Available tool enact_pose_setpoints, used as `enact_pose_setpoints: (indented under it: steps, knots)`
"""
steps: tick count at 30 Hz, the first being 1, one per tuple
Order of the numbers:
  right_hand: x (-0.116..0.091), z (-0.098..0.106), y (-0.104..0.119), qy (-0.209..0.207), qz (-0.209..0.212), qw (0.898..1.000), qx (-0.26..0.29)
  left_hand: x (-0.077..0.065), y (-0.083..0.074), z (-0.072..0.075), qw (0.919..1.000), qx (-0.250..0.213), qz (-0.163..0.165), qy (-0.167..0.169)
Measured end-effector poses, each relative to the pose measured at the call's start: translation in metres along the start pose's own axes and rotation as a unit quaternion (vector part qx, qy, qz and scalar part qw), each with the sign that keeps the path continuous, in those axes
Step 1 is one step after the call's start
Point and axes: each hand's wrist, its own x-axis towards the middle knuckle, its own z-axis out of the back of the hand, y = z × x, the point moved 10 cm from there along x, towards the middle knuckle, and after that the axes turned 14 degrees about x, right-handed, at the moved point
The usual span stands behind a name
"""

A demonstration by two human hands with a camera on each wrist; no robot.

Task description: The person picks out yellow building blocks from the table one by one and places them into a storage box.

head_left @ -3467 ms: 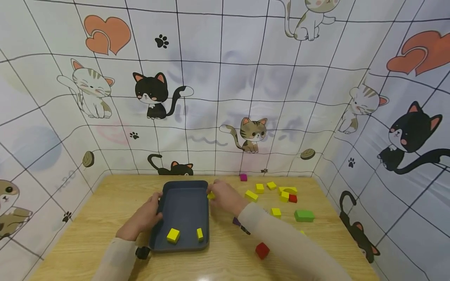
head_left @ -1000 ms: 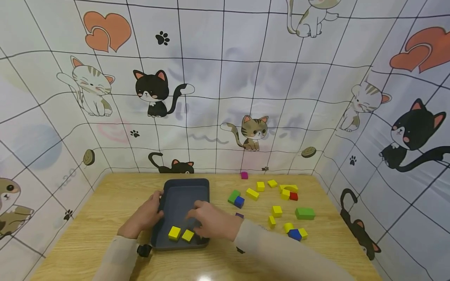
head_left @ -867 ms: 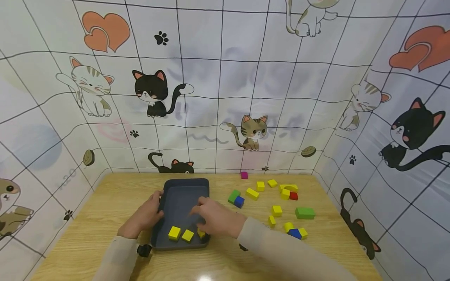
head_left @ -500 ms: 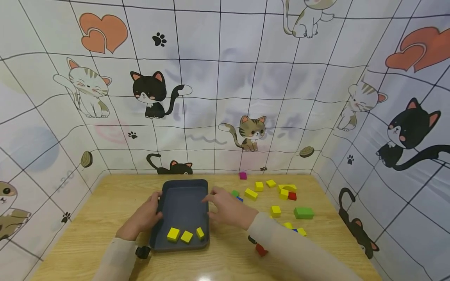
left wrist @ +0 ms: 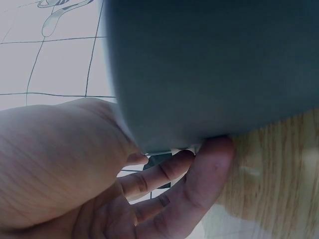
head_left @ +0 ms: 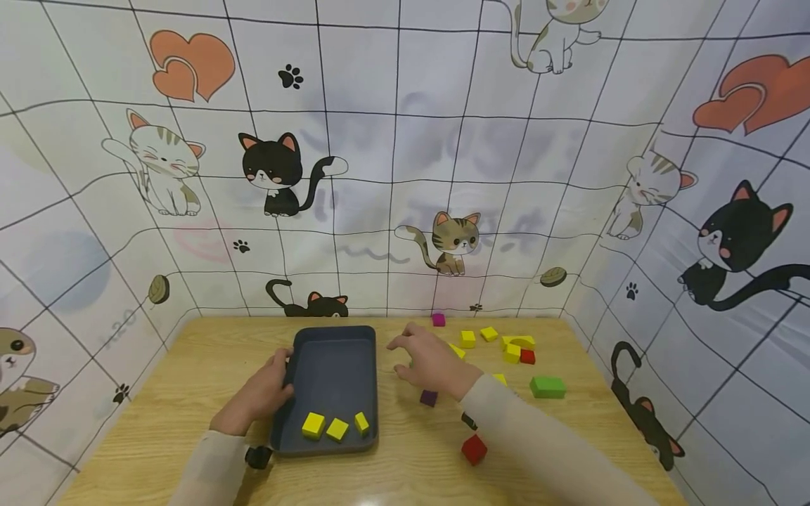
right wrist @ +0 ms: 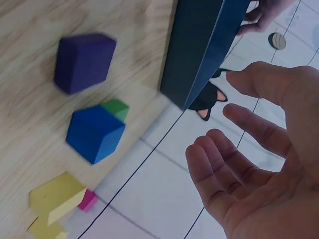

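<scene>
Grey tray (head_left: 332,372): left hand (head_left: 259,390) grips its left side, apparently to steady it; right hand (head_left: 432,360), fingers relaxed and empty, hangs near the blue block (right wrist: 94,133).

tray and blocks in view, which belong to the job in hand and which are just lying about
Seemingly in the job:
gray tray, held by the left hand
three yellow blocks inside it
loose yellow blocks, probably

Apparently just lying about:
red blocks
green blocks
blue block
purple block
magenta block
</scene>
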Motion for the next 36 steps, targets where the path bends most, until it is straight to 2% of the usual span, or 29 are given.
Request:
enact_pose_setpoints:
  steps: [16,20,24,36]
  knots:
    - [-0.012,0.022,-0.073,-0.009,-0.101,0.995,0.008,0.0,0.0,0.0,1.0,0.003,0.001,-0.006]
    - [-0.013,0.023,-0.09,-0.007,-0.108,0.994,0.007,0.001,0.001,-0.002,1.0,0.003,0.002,-0.006]
    - [-0.012,0.023,-0.101,-0.002,-0.103,0.995,0.001,0.0,0.002,-0.002,1.0,0.002,0.0,-0.007]
    - [-0.018,0.013,-0.121,0.018,-0.141,0.99,0.003,-0.002,-0.002,0.002,1.0,0.004,0.003,-0.009]
